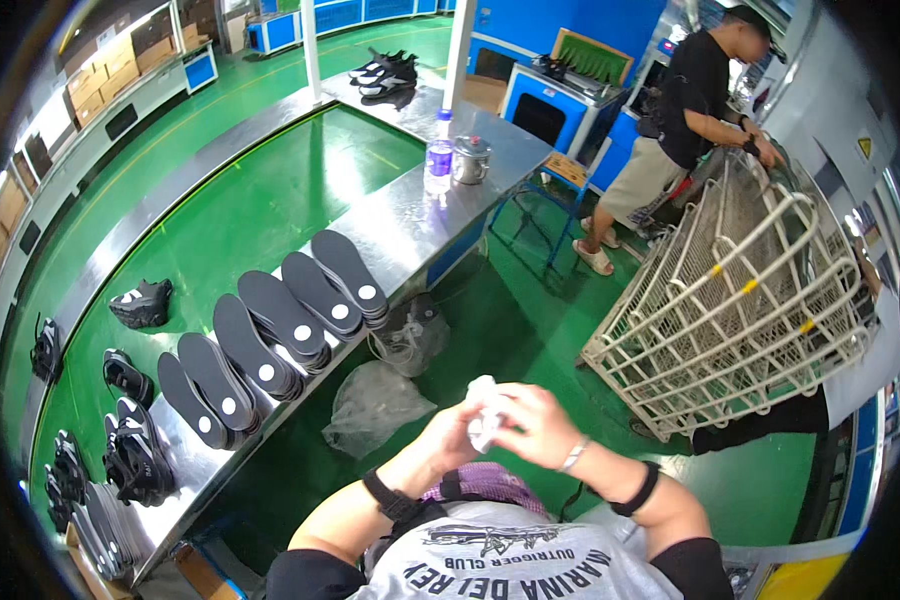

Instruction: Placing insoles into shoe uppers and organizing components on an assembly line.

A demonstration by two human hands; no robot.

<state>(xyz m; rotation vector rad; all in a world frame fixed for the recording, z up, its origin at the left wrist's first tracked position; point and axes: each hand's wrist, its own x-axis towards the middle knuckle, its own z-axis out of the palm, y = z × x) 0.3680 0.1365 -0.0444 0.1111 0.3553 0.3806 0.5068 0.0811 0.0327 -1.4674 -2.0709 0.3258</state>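
In front of my chest, both hands are closed on a small crumpled white wad (483, 428), which looks like tissue or thin paper. My left hand (452, 436) grips it from the left. Fingers of my right hand (536, 428) pinch it from the other side. Beyond my hands, to the left, dark grey insoles (232, 345) with round white heel stickers lie in stacked rows along the metal bench edge (410, 232). Below that edge, a clear plastic bag (375, 405) rests near the floor.
A bottle (439, 150) and a lidded metal mug (471, 160) stand on the bench. Black shoes (142, 303) sit on the green belt. At right, a co-worker (690, 110) leans over a big white wire-mesh cage rack (730, 290). A stool (560, 175) stands behind the bench.
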